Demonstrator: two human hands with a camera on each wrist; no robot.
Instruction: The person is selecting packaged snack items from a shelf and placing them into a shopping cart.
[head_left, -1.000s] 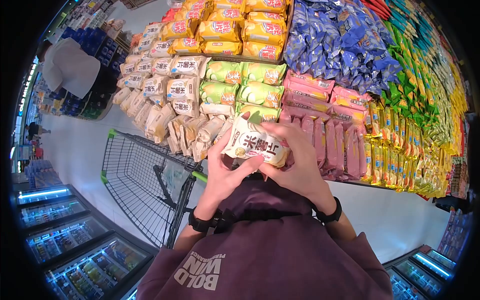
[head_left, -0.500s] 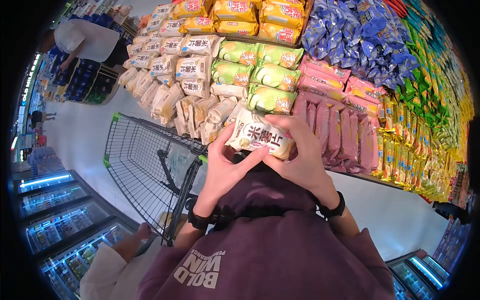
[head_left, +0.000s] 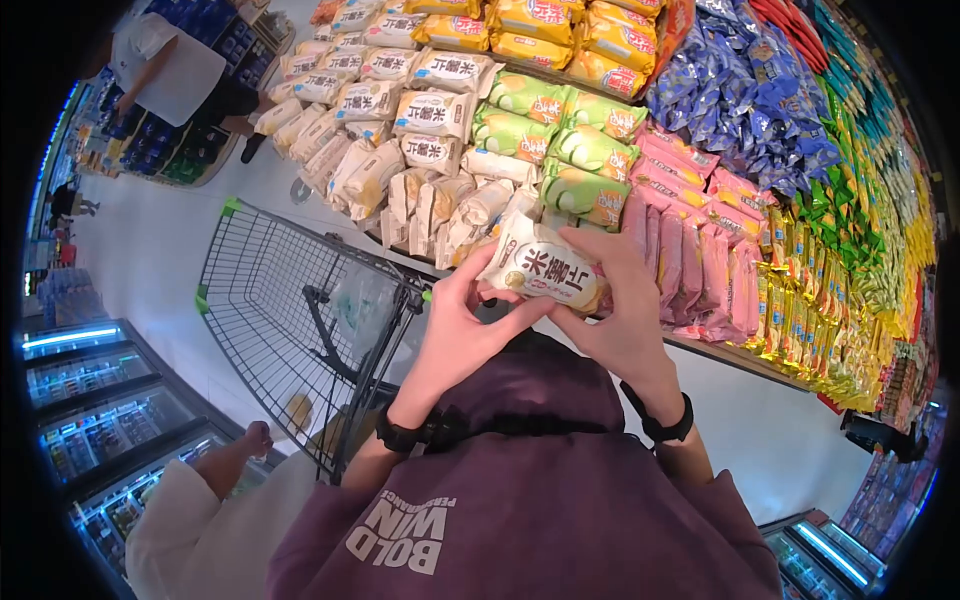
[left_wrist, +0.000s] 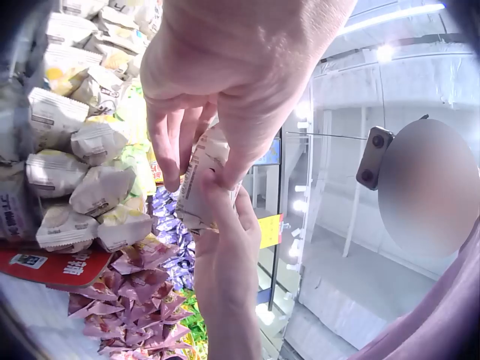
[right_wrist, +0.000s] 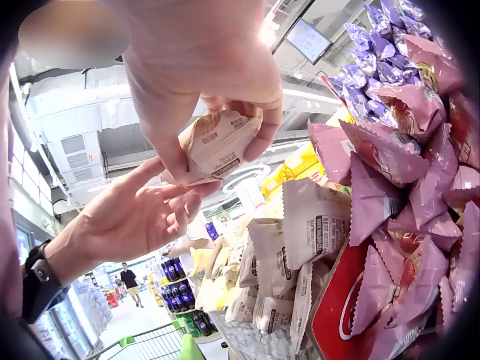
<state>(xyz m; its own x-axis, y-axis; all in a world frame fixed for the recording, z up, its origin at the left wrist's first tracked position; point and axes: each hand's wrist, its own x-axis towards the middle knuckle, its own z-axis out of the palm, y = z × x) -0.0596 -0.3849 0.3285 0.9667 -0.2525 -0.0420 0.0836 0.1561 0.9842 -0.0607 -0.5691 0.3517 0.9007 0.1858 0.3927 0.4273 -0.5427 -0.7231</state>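
A white snack packet (head_left: 548, 268) with dark printed characters is held between both hands in front of the chest. My left hand (head_left: 465, 325) grips its left end, thumb along the lower edge. The right end is gripped by my right hand (head_left: 622, 315), fingers over the top and thumb below. In the left wrist view the packet (left_wrist: 204, 180) shows between my left hand (left_wrist: 232, 82) and my right hand (left_wrist: 231, 285). The right wrist view shows the packet's printed back (right_wrist: 219, 146) under my right hand (right_wrist: 202, 67), with my left hand (right_wrist: 124, 221) beside it.
Beyond the hands, a display holds white packets (head_left: 435, 112), green packets (head_left: 590, 150), pink packets (head_left: 690, 255) and blue packets (head_left: 745, 90). A shopping cart (head_left: 290, 300) stands to the left. One person (head_left: 165, 70) is at upper left, another (head_left: 215, 520) at lower left.
The view has turned, so the display sits further right and lower. Both hands still hold the packet, now further right in view. The person at lower left has come into view.
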